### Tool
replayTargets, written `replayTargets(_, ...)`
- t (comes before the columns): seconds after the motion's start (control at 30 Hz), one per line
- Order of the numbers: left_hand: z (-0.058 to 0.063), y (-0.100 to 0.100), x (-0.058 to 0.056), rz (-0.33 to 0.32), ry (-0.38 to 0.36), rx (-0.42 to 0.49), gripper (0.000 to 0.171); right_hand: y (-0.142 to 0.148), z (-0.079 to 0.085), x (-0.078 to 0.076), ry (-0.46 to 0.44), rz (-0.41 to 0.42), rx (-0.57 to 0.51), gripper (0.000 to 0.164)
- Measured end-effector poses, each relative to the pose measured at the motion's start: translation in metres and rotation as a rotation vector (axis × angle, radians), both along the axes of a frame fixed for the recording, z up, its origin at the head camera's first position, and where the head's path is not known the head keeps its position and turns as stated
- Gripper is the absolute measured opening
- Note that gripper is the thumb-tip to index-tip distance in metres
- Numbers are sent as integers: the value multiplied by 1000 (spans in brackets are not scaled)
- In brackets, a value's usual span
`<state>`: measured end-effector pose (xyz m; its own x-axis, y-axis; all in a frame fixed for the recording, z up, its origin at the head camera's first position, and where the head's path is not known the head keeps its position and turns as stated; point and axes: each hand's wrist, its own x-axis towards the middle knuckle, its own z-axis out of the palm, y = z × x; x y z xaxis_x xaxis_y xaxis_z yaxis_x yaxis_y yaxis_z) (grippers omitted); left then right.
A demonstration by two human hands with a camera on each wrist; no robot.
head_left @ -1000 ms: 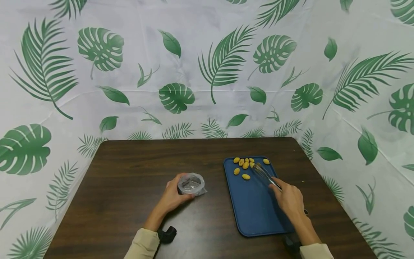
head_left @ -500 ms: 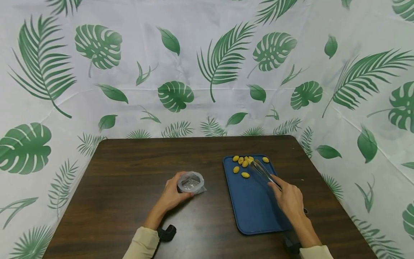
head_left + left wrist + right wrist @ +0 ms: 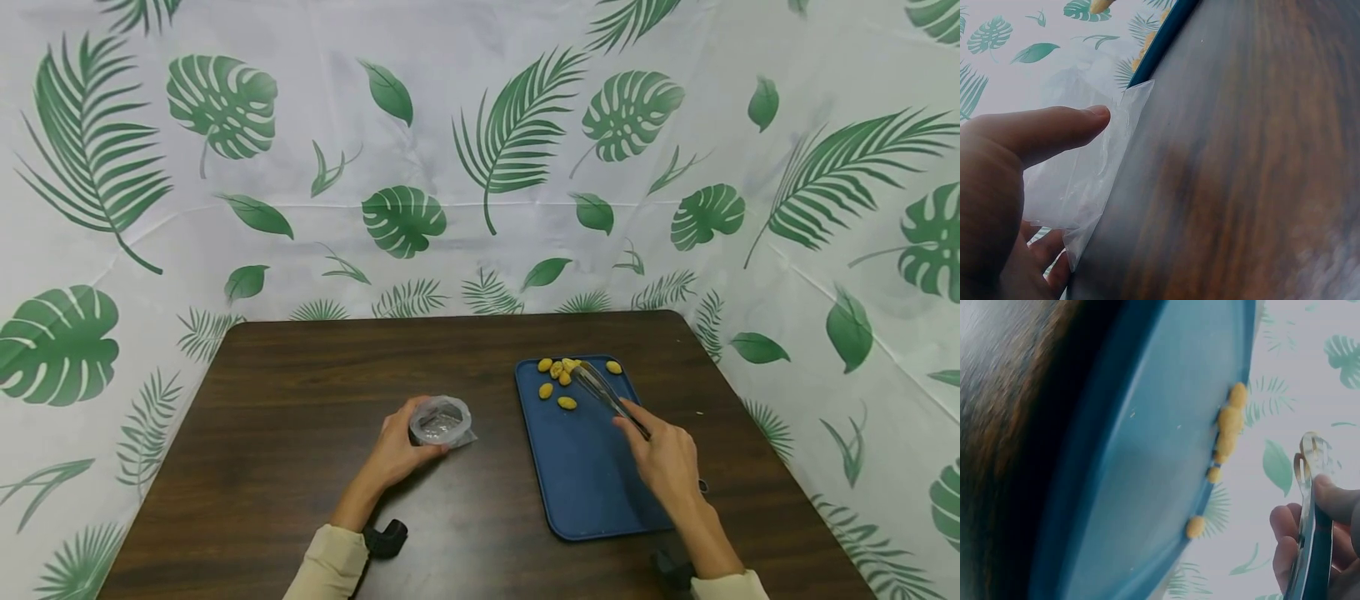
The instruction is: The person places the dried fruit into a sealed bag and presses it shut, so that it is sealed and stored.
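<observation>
My left hand [image 3: 401,446] holds a clear plastic bag [image 3: 461,435] by its side, its round mouth open upward. In the left wrist view the thumb lies along one side of the bag [image 3: 1079,181] and the fingers show beneath. With my right hand [image 3: 663,458] I grip metal tongs [image 3: 611,400], tips among small yellow oval pieces [image 3: 567,403] at the far end of a blue tray [image 3: 600,492]. The right wrist view shows the tongs' slotted heads [image 3: 1315,450] close together; no yellow piece is visible between them there.
Both hands are over a dark wood-grain table [image 3: 300,383]. Several yellow pieces lie clustered near the tray's far edge, with one apart at its far right corner [image 3: 613,367]. A white cloth with green leaves [image 3: 315,267] hangs behind the table.
The tongs' tips have shifted slightly left and away from me among the yellow pieces. My left hand keeps its hold on the bag. The head view has tilted slightly.
</observation>
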<state>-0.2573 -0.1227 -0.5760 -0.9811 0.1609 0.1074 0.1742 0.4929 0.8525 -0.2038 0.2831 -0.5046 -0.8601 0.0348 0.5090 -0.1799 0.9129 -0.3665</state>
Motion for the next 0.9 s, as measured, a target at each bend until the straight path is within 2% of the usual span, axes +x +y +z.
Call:
replayTargets(0.37, 1, 1, 0, 0, 14, 0, 79, -12, 6, 4, 3, 0, -4, 39)
replayTargets(0.9, -1, 6, 3, 25, 41, -42, 79, -20, 2, 3, 86, 78, 7, 39)
